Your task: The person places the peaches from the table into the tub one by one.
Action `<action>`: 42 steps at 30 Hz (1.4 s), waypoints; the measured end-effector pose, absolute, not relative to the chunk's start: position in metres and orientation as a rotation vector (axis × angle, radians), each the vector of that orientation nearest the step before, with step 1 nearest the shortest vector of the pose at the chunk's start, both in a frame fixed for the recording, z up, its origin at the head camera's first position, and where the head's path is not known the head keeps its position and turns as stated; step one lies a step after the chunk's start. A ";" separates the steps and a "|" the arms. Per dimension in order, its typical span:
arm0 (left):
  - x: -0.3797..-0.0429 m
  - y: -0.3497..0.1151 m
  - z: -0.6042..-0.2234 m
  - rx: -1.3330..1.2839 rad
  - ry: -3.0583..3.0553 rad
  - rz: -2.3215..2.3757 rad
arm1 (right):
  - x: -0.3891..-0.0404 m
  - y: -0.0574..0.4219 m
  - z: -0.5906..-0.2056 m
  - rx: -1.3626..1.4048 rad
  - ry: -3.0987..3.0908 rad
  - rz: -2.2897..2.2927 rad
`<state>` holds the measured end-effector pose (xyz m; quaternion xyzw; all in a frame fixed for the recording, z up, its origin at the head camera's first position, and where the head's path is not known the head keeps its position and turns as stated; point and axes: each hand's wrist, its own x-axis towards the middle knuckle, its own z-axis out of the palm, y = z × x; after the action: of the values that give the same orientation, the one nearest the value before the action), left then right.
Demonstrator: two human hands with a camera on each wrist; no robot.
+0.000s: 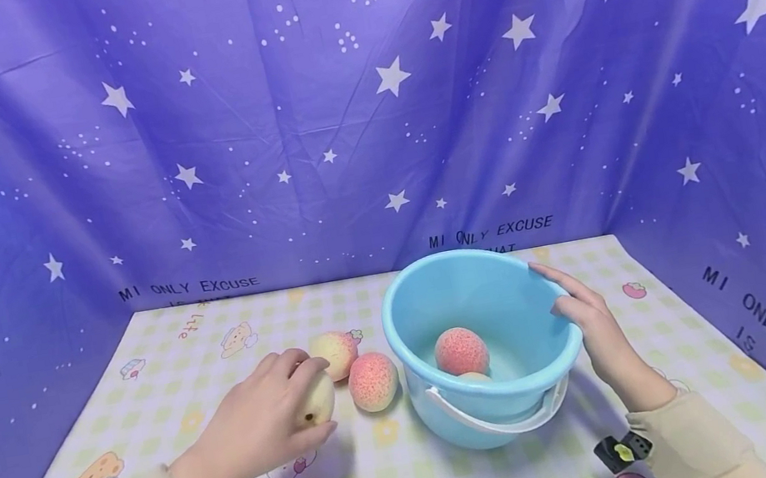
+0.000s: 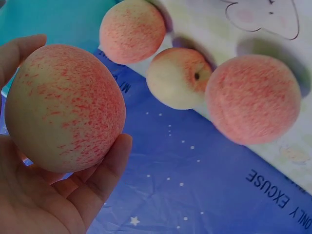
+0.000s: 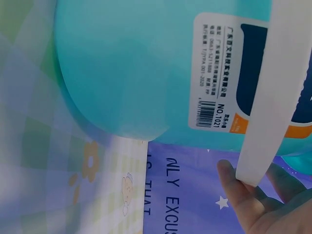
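My left hand (image 1: pixel 253 417) grips a peach (image 2: pixel 66 107), pale with red speckles, between fingers and thumb, left of the bucket. Just beyond it on the tablecloth lie a yellow-and-pink peach (image 1: pixel 334 354) and a pinker peach (image 1: pixel 373 382). A third loose peach (image 2: pixel 253 99) shows in the left wrist view; in the head view the hand hides it. The light-blue bucket (image 1: pixel 459 421) stands upright, its white handle (image 1: pixel 493 421) hanging at the front. Inside sits a red peach (image 1: pixel 461 351), with part of another below it. My right hand (image 1: pixel 599 329) holds the bucket's right rim.
A checked tablecloth (image 1: pixel 173 392) with printed cartoons covers the table. Purple star-patterned curtains (image 1: pixel 302 117) hang behind and along both sides. A printed label (image 3: pixel 214 73) is stuck on the bucket's side.
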<state>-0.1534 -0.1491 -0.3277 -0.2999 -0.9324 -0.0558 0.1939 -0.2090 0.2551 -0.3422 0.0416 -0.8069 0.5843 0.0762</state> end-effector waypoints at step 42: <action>-0.175 -0.122 -0.273 -0.899 -2.619 -0.141 | -0.209 0.255 -0.344 0.125 -2.422 1.733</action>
<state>-0.1752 -0.1223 -0.2733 -0.3188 -0.9285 -0.0499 0.1836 -0.2092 0.2553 -0.3436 0.0418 -0.8099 0.5795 0.0805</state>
